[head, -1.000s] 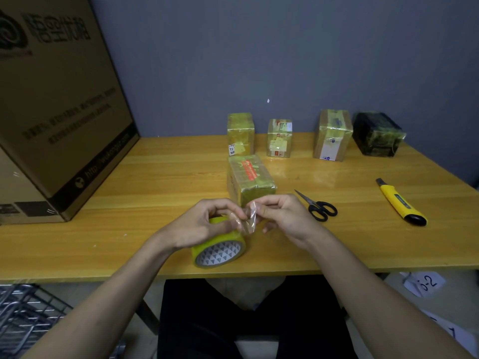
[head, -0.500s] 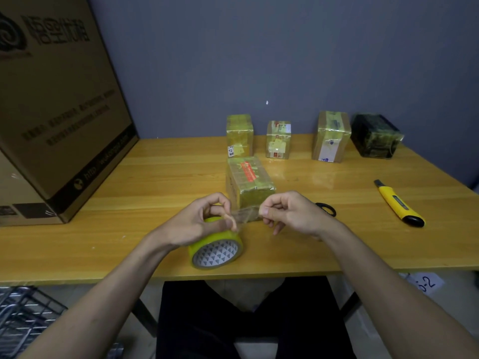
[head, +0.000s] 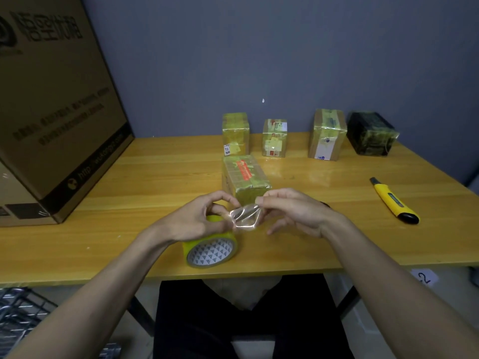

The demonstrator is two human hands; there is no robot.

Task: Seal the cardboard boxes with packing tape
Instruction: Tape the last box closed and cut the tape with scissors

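A yellow-green roll of packing tape (head: 211,251) stands on its edge near the front of the wooden table (head: 311,242). My left hand (head: 199,221) rests over the top of the roll and pinches the near end of a clear strip of tape (head: 245,216). My right hand (head: 293,212) pinches the strip's far end between thumb and forefinger. The strip is crumpled and bowed between the two hands. Just behind them lies a small tape-wrapped cardboard box (head: 245,177) with a red label on top.
Three more taped boxes (head: 236,133) (head: 274,138) (head: 328,134) and a dark wrapped box (head: 372,133) stand along the wall. A yellow utility knife (head: 394,200) lies at the right. A large cardboard carton (head: 51,104) fills the left. A wire rack (head: 20,317) sits below left.
The strip between my hands has gone from taut to crumpled and bowed. My right hand has loosened its lower fingers and now hides the scissors behind it.
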